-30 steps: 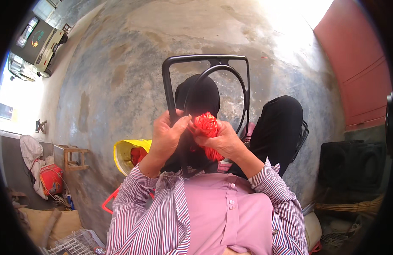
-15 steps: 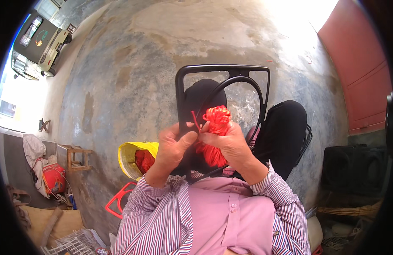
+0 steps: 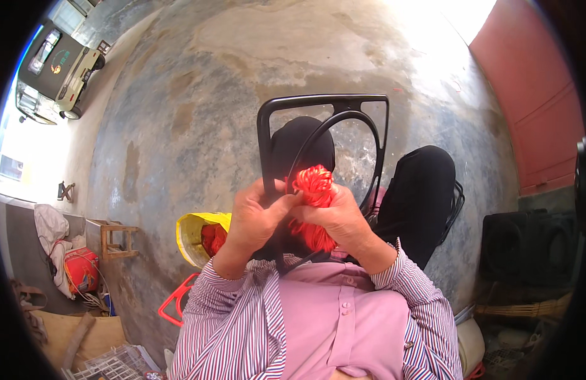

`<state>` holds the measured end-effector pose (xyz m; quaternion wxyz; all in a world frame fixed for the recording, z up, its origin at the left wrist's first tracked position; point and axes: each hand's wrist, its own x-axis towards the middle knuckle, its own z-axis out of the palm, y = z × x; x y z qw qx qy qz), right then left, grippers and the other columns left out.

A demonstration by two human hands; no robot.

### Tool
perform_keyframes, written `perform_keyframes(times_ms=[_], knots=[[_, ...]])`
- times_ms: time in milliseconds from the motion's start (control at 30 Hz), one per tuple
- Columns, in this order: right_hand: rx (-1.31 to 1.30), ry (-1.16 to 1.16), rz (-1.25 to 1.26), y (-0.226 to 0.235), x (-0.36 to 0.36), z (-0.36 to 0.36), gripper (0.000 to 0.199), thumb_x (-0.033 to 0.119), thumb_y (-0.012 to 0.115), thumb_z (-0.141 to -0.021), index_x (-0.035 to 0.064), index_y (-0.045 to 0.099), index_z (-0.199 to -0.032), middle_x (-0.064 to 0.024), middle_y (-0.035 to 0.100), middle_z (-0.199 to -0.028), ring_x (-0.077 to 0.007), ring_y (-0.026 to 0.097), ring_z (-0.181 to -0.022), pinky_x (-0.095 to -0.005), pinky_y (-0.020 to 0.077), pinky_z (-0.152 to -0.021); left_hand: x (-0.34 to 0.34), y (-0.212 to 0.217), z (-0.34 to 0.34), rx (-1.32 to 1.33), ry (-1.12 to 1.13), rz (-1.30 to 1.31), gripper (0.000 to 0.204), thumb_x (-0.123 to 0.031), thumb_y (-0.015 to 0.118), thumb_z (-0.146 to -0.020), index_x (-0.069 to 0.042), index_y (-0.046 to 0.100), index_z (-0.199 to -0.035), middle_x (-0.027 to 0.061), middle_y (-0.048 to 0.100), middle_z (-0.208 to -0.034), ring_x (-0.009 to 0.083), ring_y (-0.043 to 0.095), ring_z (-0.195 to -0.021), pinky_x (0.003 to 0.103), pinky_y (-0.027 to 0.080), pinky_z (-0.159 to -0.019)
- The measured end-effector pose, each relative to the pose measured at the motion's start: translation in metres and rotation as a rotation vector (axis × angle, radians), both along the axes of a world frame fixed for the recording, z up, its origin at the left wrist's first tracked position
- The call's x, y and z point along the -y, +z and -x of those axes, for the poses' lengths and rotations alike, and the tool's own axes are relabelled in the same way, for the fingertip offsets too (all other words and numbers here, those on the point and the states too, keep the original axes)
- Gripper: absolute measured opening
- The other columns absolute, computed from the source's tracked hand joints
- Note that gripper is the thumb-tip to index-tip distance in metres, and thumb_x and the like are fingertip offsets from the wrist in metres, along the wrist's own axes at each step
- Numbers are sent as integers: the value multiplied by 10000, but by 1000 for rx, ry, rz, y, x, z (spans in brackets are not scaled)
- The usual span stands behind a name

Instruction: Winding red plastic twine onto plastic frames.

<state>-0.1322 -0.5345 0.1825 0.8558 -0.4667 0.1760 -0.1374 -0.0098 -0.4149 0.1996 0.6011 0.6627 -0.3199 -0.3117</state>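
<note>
Fuzzy red cord bundle (image 3: 314, 185) between hands (image 3: 299, 218)

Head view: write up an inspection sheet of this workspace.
Surface: stained concrete floor.
Job's things: bundle of red cord; black frame propped between the knees.
Clutter: yellow bag with red material, red frame piece, wooden stool.
Grips: left hand and right hand both closed on the red cord.
Cables: black cord looping across the frame.
Surroundings: parked vehicle, red wall.
</note>
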Motion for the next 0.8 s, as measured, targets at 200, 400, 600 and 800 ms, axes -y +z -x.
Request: perform_keyframes(times_ms=[200, 400, 600, 800], knots=[[29, -93, 157, 8, 18, -1, 268, 136, 788, -825, 4, 668, -1025, -2, 669, -926, -84, 613, -853, -245, 506, -770, -4, 15, 0, 123, -67, -23, 125, -39, 713, -841, -10, 693, -961, 7, 686, -860, 62, 602, -786, 232, 494, -708], [95, -86, 187, 10, 11, -11, 254, 126, 779, -836, -1, 661, -1023, 15, 657, -916, -55, 583, -850, -237, 504, -750, -4, 18, 1, 173, -96, -123, 72, -36, 678, -857, -5, 697, -919, 12, 687, -848, 70, 612, -766, 229, 490, -691], [86, -19, 55, 16, 15, -6, 254, 68, 730, -867, -4, 632, -1090, -22, 668, -852, -75, 610, -720, -233, 515, -626, -3, 10, 11, -82, -123, -2, 119, 11, 631, -889, 27, 630, -1006, 55, 661, -843, 113, 620, -764, 262, 506, -722], [85, -45, -7, 23, 18, -2, 226, 42, 713, -873, -11, 623, -1074, -35, 665, -795, -92, 593, -622, -239, 503, -567, 2, 3, 25, 88, -49, 75, 127, -68, 595, -959, 32, 611, -1035, 76, 655, -819, 126, 623, -752, 263, 511, -694]])
